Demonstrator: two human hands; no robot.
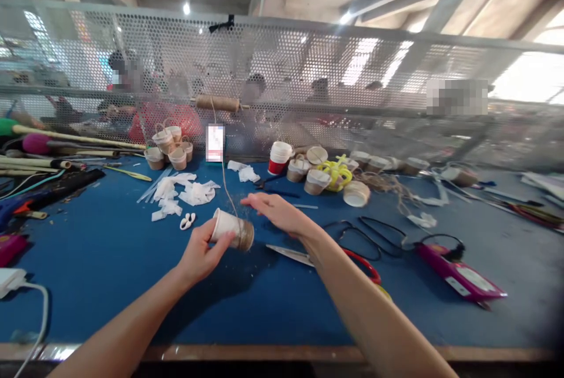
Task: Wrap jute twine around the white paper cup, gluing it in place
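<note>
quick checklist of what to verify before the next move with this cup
1. Cup held: ok, the left hand grips it, tilted on its side.
2. Twine attached to its supply: ok, it appears to run from the spool down to the cup.
3. Right hand free: ok, it looks open and empty, beside the twine.
4. Scissors clear of the arms: not ok, they lie partly hidden beneath the right forearm.
5. Twine wrap fixed firmly: cannot tell, it covers the cup's base end, but any glue is too small to see.

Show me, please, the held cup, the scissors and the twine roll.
Held cup (230,224): head view, white side wall.
Scissors (291,254): head view, metal blades.
Twine roll (220,104): head view, wound middle.
</note>
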